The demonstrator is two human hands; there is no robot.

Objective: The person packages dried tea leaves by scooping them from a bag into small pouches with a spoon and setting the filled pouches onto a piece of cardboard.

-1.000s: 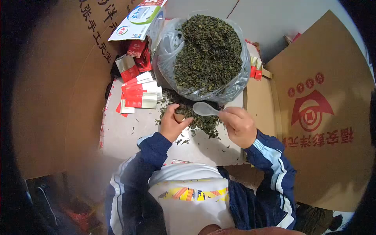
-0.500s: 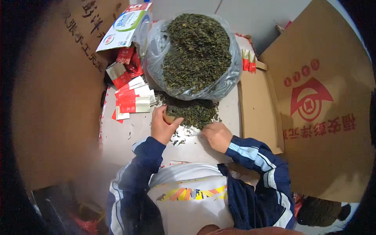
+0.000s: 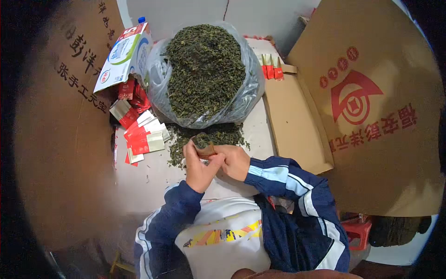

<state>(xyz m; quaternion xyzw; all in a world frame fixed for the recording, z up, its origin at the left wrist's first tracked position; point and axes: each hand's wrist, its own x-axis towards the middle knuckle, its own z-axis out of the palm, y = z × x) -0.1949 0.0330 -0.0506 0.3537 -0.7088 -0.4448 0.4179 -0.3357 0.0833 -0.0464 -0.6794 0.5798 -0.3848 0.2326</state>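
My left hand (image 3: 199, 171) is closed around a small tan packet (image 3: 205, 151) whose open top faces up. Dark dried tea leaves show inside its mouth. Beside it, my right hand (image 3: 235, 162) pinches the packet's lower right side, with the fingertips of both hands close together. Just behind the hands lies a loose pile of tea leaves (image 3: 227, 136) on the white tabletop. A clear plastic bag (image 3: 253, 88) heaped with tea leaves (image 3: 204, 69) stands behind that pile.
Red-and-white flat packets (image 3: 146, 142) lie fanned out at the left, near a printed carton (image 3: 121, 58) holding more red ones. Several red packets (image 3: 272, 70) stand in a shallow cardboard tray (image 3: 295, 121) at the right. Tall cardboard panels (image 3: 385, 139) flank both sides.
My right hand has moved from the pile's right edge to the packet, beside my left hand. The packet is now lifted with its leaf-filled mouth up. The camera view has shifted.
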